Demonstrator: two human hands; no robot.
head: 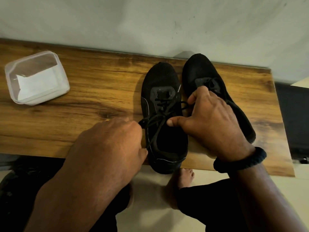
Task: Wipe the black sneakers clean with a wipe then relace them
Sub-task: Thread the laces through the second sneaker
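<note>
right hand [212, 119]: thick black woven band [240, 162] round the wrist, right of centre. left hand [110, 144]: small yellow glint at one finger, too small to identify. forearms uncovered. black trousers [200, 198], lower frame. one bare foot [186, 176], lower centre.

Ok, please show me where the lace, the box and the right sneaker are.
lace [159, 116], head view, crossed strands over the tongue.
box [33, 64], head view, bare far part.
right sneaker [199, 67], head view, toe.
</note>
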